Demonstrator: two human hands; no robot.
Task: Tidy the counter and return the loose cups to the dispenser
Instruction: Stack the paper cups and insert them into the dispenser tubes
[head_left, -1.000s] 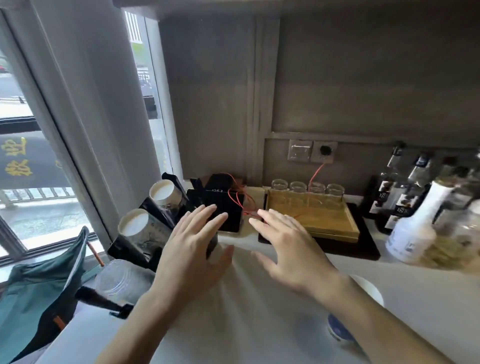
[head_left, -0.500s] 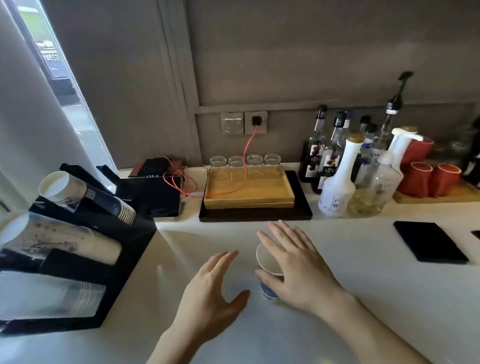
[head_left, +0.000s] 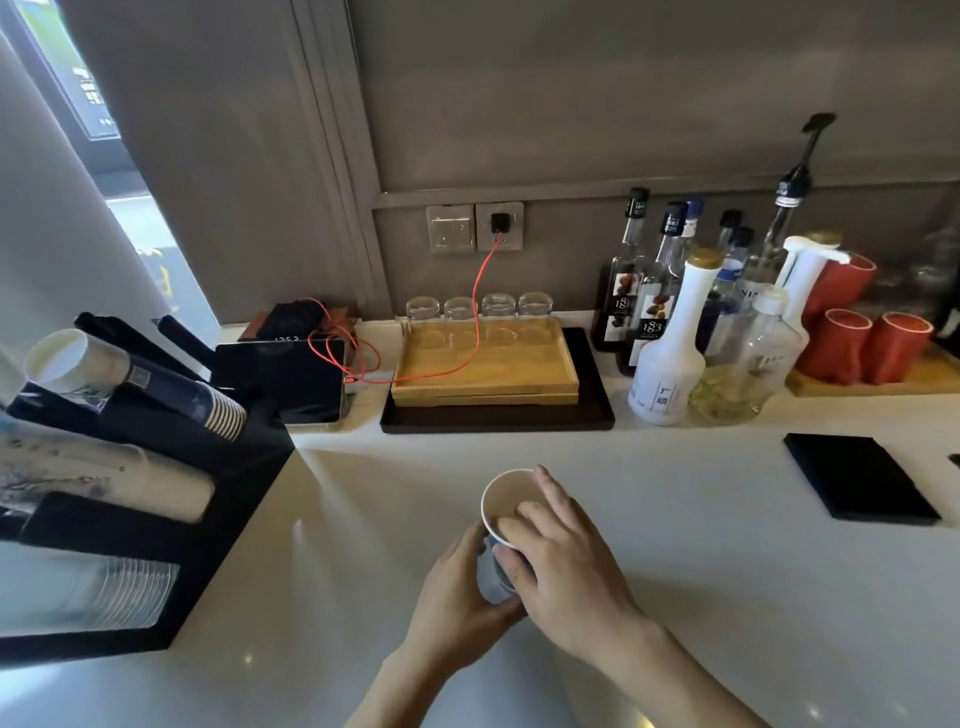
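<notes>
A loose paper cup (head_left: 501, 501), white inside with a blue-patterned wall, stands upright on the white counter (head_left: 675, 571) in front of me. My right hand (head_left: 566, 566) wraps its right side, fingers over the rim. My left hand (head_left: 457, 603) cups its lower left side. At the left stands the black cup dispenser (head_left: 223, 499), with stacks of paper cups (head_left: 130, 376) lying slanted in its upper slots and clear plastic cups (head_left: 104, 592) in the lowest slot.
Behind the cup, a wooden tray (head_left: 488, 369) on a black tray holds several upturned glasses (head_left: 478, 306). A red cable (head_left: 467, 332) runs from the wall socket to a black device (head_left: 291, 379). Bottles (head_left: 670, 338), red cups (head_left: 862, 343) and a black pad (head_left: 857, 483) are right.
The view swung right from the dispenser to the counter. Both hands dropped from hovering open and closed around the loose paper cup.
</notes>
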